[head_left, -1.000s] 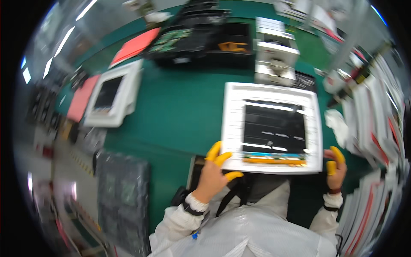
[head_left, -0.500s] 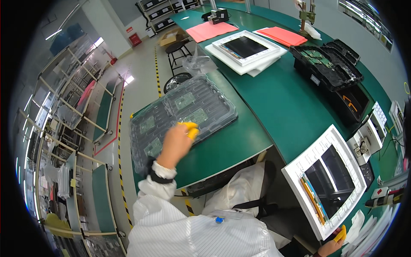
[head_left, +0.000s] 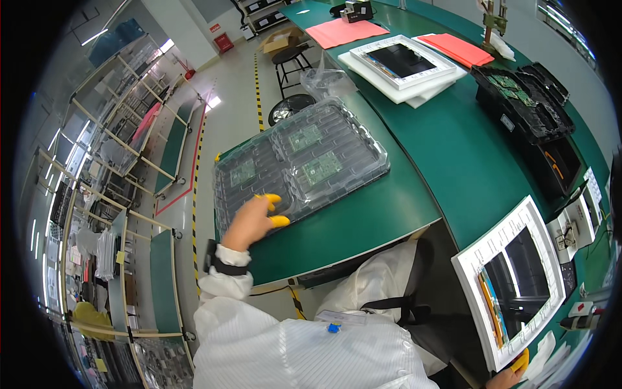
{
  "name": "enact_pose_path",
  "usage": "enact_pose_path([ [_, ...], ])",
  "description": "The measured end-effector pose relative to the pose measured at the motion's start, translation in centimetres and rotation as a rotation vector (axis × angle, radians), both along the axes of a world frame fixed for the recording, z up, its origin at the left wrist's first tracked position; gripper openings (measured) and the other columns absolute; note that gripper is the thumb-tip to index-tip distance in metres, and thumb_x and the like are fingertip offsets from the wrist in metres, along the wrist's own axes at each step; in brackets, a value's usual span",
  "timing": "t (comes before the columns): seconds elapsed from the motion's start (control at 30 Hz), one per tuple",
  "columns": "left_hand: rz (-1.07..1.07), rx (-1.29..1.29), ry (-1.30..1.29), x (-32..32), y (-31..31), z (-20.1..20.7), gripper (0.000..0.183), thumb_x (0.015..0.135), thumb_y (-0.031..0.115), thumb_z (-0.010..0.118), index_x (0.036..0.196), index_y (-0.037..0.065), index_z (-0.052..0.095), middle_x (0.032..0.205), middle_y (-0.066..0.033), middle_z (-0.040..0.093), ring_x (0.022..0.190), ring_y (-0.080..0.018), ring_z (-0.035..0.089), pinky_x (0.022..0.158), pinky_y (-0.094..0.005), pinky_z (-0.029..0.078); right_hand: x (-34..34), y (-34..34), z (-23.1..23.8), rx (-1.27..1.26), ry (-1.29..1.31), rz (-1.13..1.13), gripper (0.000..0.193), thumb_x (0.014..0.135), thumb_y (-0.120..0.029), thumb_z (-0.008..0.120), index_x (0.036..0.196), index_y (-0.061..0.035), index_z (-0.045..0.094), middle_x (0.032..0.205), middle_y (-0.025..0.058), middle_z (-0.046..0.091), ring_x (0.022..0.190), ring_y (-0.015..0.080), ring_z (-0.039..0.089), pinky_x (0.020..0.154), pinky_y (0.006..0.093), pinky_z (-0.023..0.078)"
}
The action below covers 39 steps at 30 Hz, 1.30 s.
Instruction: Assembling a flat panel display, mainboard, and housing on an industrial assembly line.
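My left hand [head_left: 254,219], in yellow finger cots, is over the near-left part of a clear plastic tray [head_left: 353,183]. Its thumb and finger are spread, with nothing visible between them. Green circuit boards lie in the tray: one board [head_left: 306,137] at the back, another board [head_left: 322,167] at the right and a third board [head_left: 243,172] at the left. The tray area under my hand is hidden. At the lower right, my right hand [head_left: 508,376] is closed at the near corner of a white frame [head_left: 471,288] around a dark screen panel [head_left: 518,279]. Its thumb is hidden.
A second white-framed panel [head_left: 405,61] rests on white foam beyond the tray. Black bins [head_left: 518,117] with circuit boards stand on the right bench. Pink sheets [head_left: 346,29] lie farther back. A stool [head_left: 290,54] and wire racks [head_left: 123,194] are to the left.
My left hand has moved toward the tray's near-left part, covering where a circuit board showed before, and its fingers are farther apart. The view has shifted, while my right hand stays at the frame's corner.
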State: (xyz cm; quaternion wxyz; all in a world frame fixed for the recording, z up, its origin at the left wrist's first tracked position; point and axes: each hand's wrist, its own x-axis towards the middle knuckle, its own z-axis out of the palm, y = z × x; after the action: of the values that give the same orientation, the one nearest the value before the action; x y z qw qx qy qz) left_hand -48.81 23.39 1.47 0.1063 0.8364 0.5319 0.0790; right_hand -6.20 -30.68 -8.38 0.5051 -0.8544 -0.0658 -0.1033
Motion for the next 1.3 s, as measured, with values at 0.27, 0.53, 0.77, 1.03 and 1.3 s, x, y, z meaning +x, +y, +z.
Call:
enact_pose_path([
  [0.27, -0.043, 0.128, -0.113, 0.9, -0.2, 0.6, 0.020, 0.078, 0.007, 0.073, 0.094, -0.003, 0.068, 0.089, -0.0194, 0.068, 0.082, -0.0344, 0.064, 0.072, -0.0402, 0.050, 1.4, -2.2, -2.8, 0.050, 0.008, 0.033, 0.029, 0.101, -0.015, 0.049, 0.118, 0.0055, 0.060, 0.110, 0.0116, 0.065, 0.097, 0.0188, 0.062, 0.088, 0.0291, 0.048],
  [0.53, -0.026, 0.281, -0.136, -0.1, -0.6, 0.5, 0.014, 0.076, 0.002, 0.066, 0.090, -0.001, 0.068, 0.089, -0.0191, 0.067, 0.086, -0.0370, 0.062, 0.077, -0.0440, 0.049, 1.3, -2.6, -3.8, 0.115, -0.023, 0.071, 0.029, 0.101, -0.014, 0.049, 0.121, 0.0047, 0.059, 0.111, 0.0089, 0.064, 0.096, 0.0146, 0.061, 0.086, 0.0255, 0.048],
  [0.77, 0.192, 0.457, -0.173, -2.7, 0.2, 1.7, 0.015, 0.076, 0.004, 0.065, 0.091, -0.001, 0.068, 0.093, -0.0204, 0.066, 0.089, -0.0373, 0.062, 0.079, -0.0434, 0.049, 1.2, -3.3, -4.6, 0.116, -0.015, 0.074, 0.028, 0.101, -0.012, 0.048, 0.122, 0.0034, 0.059, 0.105, 0.0062, 0.065, 0.088, 0.0098, 0.058, 0.079, 0.0228, 0.047],
  [1.03, 0.528, 0.820, -0.631, -10.6, 1.1, 6.9, 0.034, 0.091, 0.026, 0.068, 0.108, -0.002, 0.060, 0.090, -0.0078, 0.063, 0.080, -0.0197, 0.058, 0.075, -0.0324, 0.047, -0.5, -2.5, -3.8, 0.222, -0.174, -0.036, 0.039, 0.089, 0.005, 0.041, 0.123, 0.0038, 0.059, 0.094, 0.0070, 0.061, 0.083, 0.0133, 0.053, 0.080, 0.0243, 0.044],
  [1.3, 0.088, 0.881, -1.407, -1.7, -5.9, 14.9, 0.029, 0.092, 0.020, 0.068, 0.106, 0.000, 0.053, 0.088, -0.0014, 0.056, 0.075, -0.0101, 0.051, 0.069, -0.0233, 0.043, -8.8, 15.2, 7.0, 0.387, -0.297, 0.828, 0.026, 0.082, -0.024, 0.070, 0.090, 0.0006, 0.066, 0.077, 0.0111, 0.063, 0.066, 0.0243, 0.058, 0.068, 0.0392, 0.049],
])
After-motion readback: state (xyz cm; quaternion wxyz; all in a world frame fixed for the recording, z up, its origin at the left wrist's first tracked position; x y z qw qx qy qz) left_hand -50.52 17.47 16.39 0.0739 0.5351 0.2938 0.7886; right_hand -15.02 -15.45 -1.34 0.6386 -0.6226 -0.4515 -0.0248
